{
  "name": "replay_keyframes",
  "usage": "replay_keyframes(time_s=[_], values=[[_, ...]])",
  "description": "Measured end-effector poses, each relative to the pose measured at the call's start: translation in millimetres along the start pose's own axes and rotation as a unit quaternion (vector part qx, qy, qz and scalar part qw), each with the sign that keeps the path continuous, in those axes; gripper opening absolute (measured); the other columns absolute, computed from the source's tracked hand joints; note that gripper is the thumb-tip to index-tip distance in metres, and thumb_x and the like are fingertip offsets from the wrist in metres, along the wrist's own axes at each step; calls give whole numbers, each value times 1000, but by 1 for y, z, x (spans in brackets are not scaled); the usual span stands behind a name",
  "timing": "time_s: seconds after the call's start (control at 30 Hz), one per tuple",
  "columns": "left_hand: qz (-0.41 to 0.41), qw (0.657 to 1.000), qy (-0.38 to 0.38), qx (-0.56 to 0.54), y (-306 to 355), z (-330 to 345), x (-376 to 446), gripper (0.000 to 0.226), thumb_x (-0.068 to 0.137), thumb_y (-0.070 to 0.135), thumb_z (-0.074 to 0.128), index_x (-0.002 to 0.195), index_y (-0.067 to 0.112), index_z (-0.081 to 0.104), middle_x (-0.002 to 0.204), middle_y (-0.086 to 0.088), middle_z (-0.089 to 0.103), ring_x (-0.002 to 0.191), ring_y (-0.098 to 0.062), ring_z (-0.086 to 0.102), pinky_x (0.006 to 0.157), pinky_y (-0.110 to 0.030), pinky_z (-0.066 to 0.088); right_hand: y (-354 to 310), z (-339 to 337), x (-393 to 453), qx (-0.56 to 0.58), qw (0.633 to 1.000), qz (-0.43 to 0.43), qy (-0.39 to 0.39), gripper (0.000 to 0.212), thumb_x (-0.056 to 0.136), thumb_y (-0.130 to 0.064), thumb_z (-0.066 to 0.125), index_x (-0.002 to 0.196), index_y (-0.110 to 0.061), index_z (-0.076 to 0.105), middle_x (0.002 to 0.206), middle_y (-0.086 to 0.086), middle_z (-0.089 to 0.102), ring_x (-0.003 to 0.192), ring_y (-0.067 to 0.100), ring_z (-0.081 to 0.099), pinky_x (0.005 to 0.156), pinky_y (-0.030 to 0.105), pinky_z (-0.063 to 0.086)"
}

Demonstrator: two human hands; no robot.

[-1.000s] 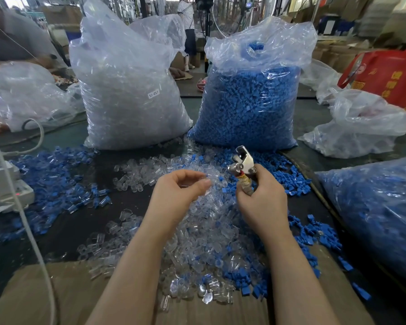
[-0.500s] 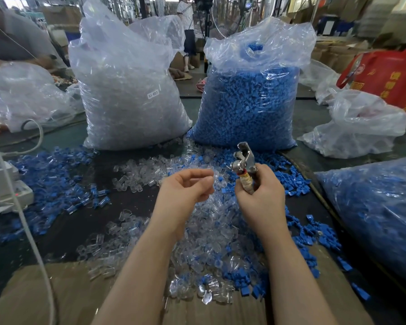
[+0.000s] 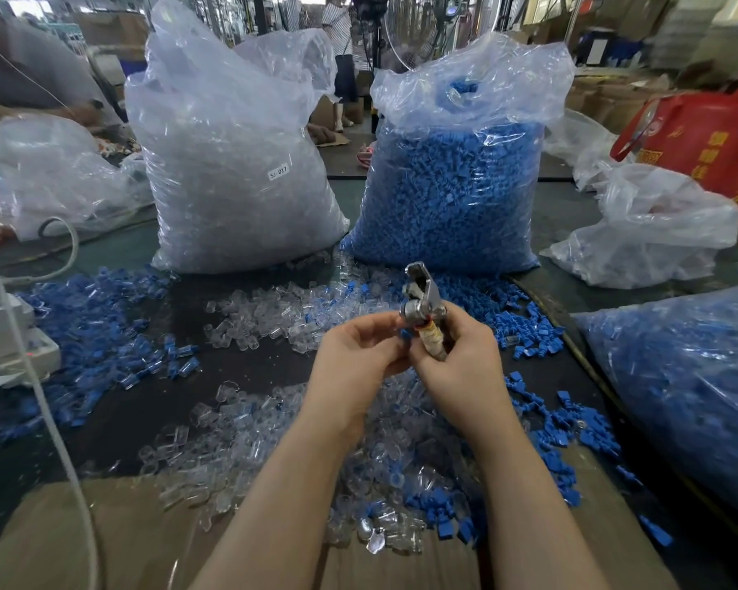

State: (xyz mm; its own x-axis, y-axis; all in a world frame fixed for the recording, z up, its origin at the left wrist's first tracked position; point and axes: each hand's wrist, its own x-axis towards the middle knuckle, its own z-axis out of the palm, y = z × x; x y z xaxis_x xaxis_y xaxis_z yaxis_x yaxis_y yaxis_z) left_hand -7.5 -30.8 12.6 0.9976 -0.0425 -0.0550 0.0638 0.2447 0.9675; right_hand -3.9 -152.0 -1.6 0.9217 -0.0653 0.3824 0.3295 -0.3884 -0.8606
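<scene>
1. Gripped by its taped handle in the right hand [image 3: 461,368]: a metal tool [image 3: 422,298], raised above the bench [image 3: 239,368], long axis near upright, head tipped slightly up and to the left, away from the body.
2. Pinched at the fingertips of the left hand [image 3: 358,355]: what looks like a small blue part [image 3: 405,333], just left of the tool's pivot. Touching it or a hair apart, cannot tell which.
3. Right fingers wrapped closed round the handle; left fingers narrow, thumb against forefinger on the part.
4. Judged next: feeding the part up and rightward into the tool's head. Left hand the nearer one, with a short path along the tool's left side and nothing between.
5. Directly beneath both hands: a heap of clear caps [image 3: 248,423]; to the right, loose blue pieces [image 3: 542,325] scattered over the dark bench.
6. Behind, well apart: a bag of clear caps [image 3: 231,163] and a bag of blue pieces [image 3: 448,185], both standing upright.
7. At the near edge, a cardboard sheet [image 3: 103,538]; far left, a white cable [image 3: 52,419]. Neither in the way.
</scene>
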Motion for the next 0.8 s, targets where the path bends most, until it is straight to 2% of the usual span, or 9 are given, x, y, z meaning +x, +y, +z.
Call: replay_keyframes(time_s=[0.13, 0.2, 0.27, 0.37, 0.47, 0.6, 0.8], values=[[4, 1000, -1, -4, 1, 1, -1, 32, 87, -15, 56, 92, 11, 75, 87, -5, 77, 81, -13, 74, 69, -21, 57, 0, -2, -1, -9, 1000, -13, -16, 22, 74, -20, 61, 94, -16, 68, 81, -5, 68, 78, 17, 64, 72, 45, 54], [5, 1000, 5, -2, 1, 0, -1, 34, 85, -16, 57, 90, 12, 76, 85, -4, 77, 79, -11, 74, 67, -19, 56, 1, -2, -2, -13, 999, -21, -22, 13, 77, -21, 67, 90, -19, 66, 78, -9, 65, 75, 13, 61, 68, 40, 52], [1, 1000, 19, 3, 1, -1, -1, 31, 83, -15, 60, 91, 11, 76, 84, -5, 77, 78, -11, 74, 66, -17, 55, 1, -1, -1, -29, 999, -26, -23, 13, 80, -21, 73, 87, -25, 63, 75, -12, 62, 72, 7, 58, 66, 34, 48], [-8, 999, 34, 8, 0, -1, 0, 28, 85, -12, 62, 97, 9, 75, 87, -4, 77, 81, -13, 74, 70, -21, 58, 1, 2, 0, -28, 999, -14, -8, 11, 80, -24, 71, 89, -21, 67, 76, -10, 67, 75, 12, 63, 69, 43, 53], [-12, 999, 53, 8, 1, -3, 1, 27, 84, -8, 67, 95, 16, 74, 84, -3, 77, 80, -12, 74, 74, -22, 59, 3, 2, 1, 0, 1000, 7, 28, 22, 77, -36, 65, 89, -18, 69, 76, -5, 70, 75, 17, 66, 71, 49, 54], [-12, 997, 74, 15, 2, -5, 1, 24, 81, -1, 75, 102, 8, 70, 84, -9, 77, 78, -16, 74, 68, -20, 58, 7, 0, 2, 15, 998, 23, 61, 20, 79, -41, 68, 87, -23, 67, 76, -5, 70, 76, 18, 67, 73, 50, 54], [31, 992, 119, 17, 3, -3, -2, 13, 80, 1, 76, 88, 4, 68, 73, -9, 75, 70, -15, 73, 59, -18, 54, 7, 0, 1, 6, 998, 27, 64, 29, 76, -51, 67, 86, -24, 67, 75, -7, 70, 75, 16, 66, 72, 49, 54]])
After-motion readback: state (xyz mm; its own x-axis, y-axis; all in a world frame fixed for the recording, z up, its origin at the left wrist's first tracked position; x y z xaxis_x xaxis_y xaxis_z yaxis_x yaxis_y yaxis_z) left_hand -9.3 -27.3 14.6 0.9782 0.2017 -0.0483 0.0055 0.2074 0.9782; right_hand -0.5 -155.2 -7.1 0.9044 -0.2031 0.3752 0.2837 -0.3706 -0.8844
